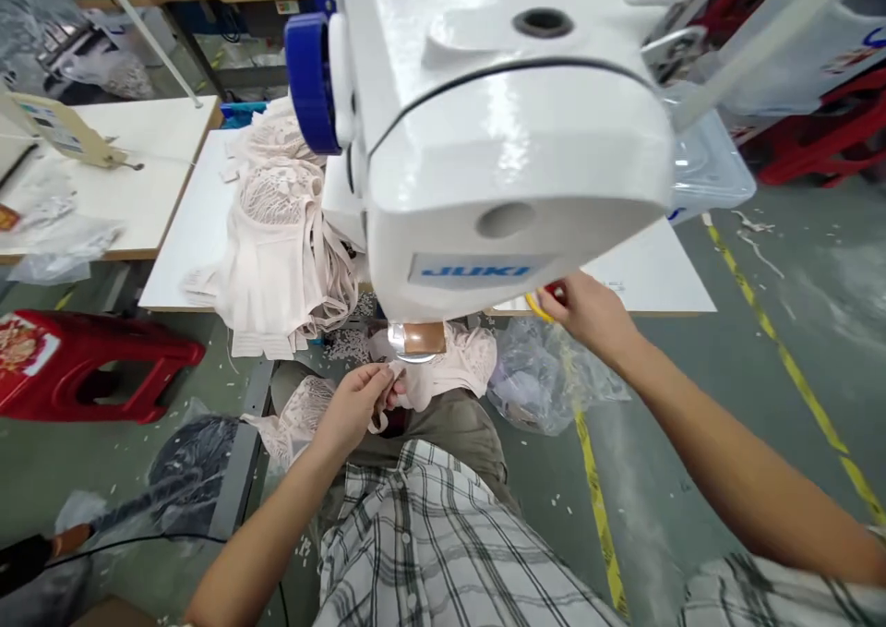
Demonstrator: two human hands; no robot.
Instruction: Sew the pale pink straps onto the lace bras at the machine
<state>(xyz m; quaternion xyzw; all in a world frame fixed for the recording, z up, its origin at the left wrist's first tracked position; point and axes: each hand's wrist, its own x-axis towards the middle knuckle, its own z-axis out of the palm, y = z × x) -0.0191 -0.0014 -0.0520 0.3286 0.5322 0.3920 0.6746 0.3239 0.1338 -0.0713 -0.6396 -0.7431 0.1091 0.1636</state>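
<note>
My left hand (361,403) is closed in a pinch on the edge of a beige lace bra (449,361). That bra lies over my lap, partly under the front of the white sewing machine (516,170), and one lace cup (305,410) hangs to the left. Off to the right, at the table's front edge, my right hand (585,311) is closed round what look like small scissors (538,308) with a yellow and red handle. Their blades are hidden behind the machine head. The needle area is also out of sight.
A pile of beige bras (277,239) hangs over the front of the white table (186,230). A red stool (97,368) stands at left. Clear plastic bags (540,378) lie right of my knees. A transparent bin (712,161) is at the right rear.
</note>
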